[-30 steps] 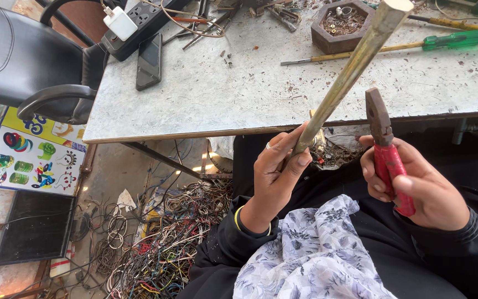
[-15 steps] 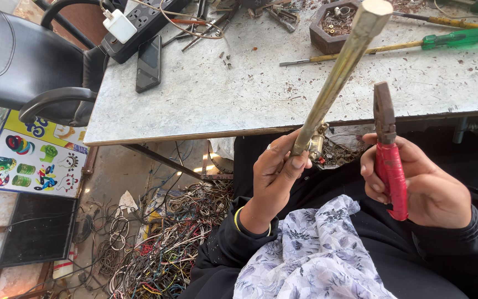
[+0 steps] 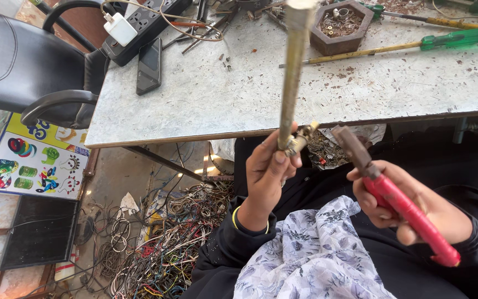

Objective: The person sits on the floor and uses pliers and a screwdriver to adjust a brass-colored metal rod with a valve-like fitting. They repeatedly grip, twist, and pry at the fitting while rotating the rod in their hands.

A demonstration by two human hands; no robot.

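Upright in the left hand [image 3: 269, 169], a long brass-coloured tube [image 3: 292, 72] runs almost straight toward twelve o'clock, its lower end closed in the fist and a small brass fitting [image 3: 301, 138] jutting out toward two o'clock just above the fingers. The right hand [image 3: 410, 207] is wrapped fully round the red handles of a pair of pliers [image 3: 388, 194], whose dark nose points toward eleven o'clock at that fitting, near it but apart; whether the nose is parted cannot be told. So the fitting lies at about ten o'clock from the right grip, and the left hand already has it. Beyond both hands the grey counter [image 3: 222, 99] carries a green-handled screwdriver [image 3: 416, 45], a hexagonal dish of small parts [image 3: 341, 25], a phone [image 3: 149, 65] and a power strip [image 3: 142, 25]. At seven o'clock, tangled scrap wire [image 3: 161, 249] lies on the floor.
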